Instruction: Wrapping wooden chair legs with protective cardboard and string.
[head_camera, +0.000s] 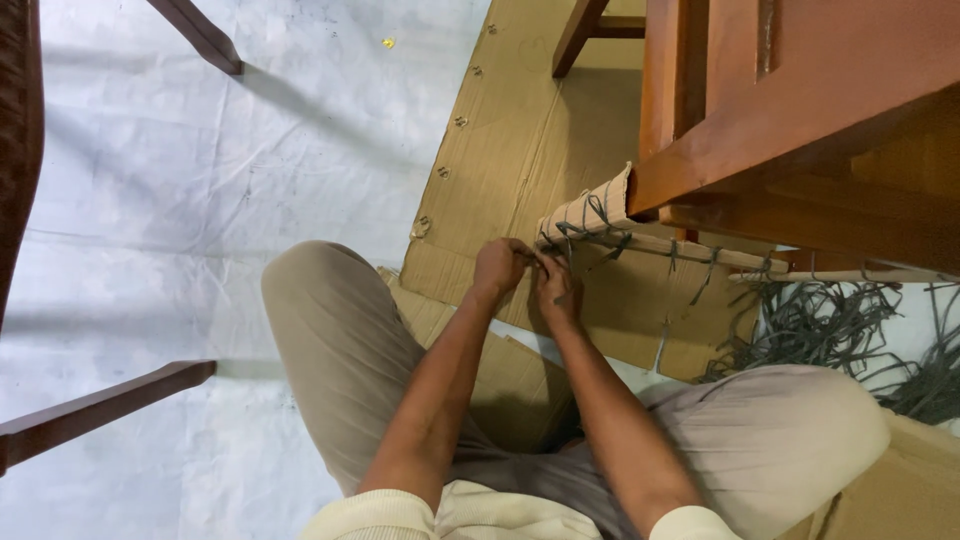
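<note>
Both hands, the left hand (500, 265) and right hand (556, 285), pinch a dark strap (572, 232) at the cardboard-wrapped leg (585, 215) of the wooden furniture (800, 110), apparently mid-tying; cinching calls for steady tension.

Person seated on floor, knees spread, beige trousers. Left hand (500, 265) and right hand (555, 283) close together, touching, both pinched on a grey strap (545, 248) at the near end of a cardboard-wrapped rail (590, 215). Rail belongs to a reddish-brown wooden furniture frame (800, 110), upper right. More grey strapping crosses the wrap and hangs from a pale slat (690, 250) running right. Loose pile of grey straps (850, 330) on floor at right. Flattened cardboard sheet (520, 150) under frame, staples along its left edge. White floor sheet (200, 200) at left, dark wooden legs (100, 405) resting on it.
</note>
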